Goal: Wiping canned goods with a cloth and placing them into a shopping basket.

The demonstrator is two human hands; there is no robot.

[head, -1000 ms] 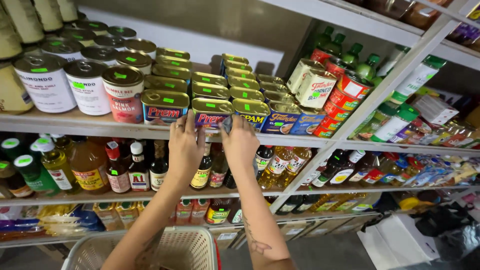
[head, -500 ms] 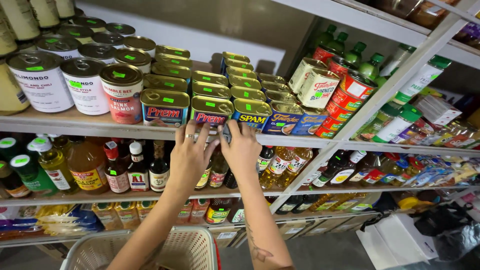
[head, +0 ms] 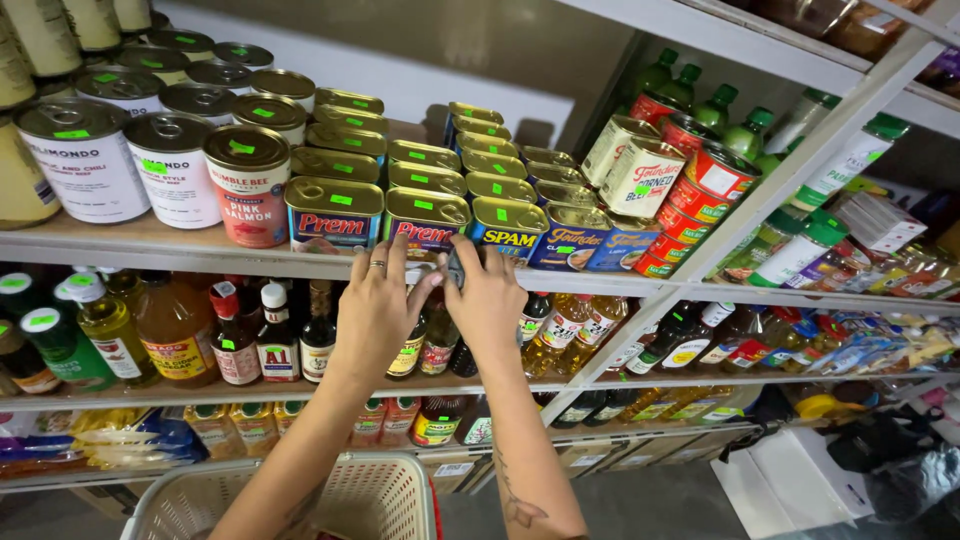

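the long white metal shelving unit (head: 180, 250) runs across the whole view in tiers, its top visible board packed with tins and the board under it lined with glass and plastic bottles of oil, vinegar and dark sauce (head: 180, 335). at the bottom a cream plastic shopping basket with a red handle (head: 370, 495) hangs below the forearms; what shows of its inside looks bare, so by my reading little or nothing has gone into it and the picking is at an early point. on the left of the top board stand big round white-labelled cans (head: 85, 160) and a round red-labelled fish can (head: 245, 185); to the right come rows of squat rectangular meat tins with gold lids and green stickers (head: 425, 180), then tapered corned-meat tins (head: 640, 170). the left hand (head: 375, 310), a ring on one finger, and the right hand (head: 490, 300) are raised together at the front lip of that board, fingers curled round a small dark tin (head: 453, 268) pinched between them, just under the front meat tins and in front of the bottles. it seems already lifted off the shelf yet well above the basket; whether either hand bears its weight alone i cannot tell.
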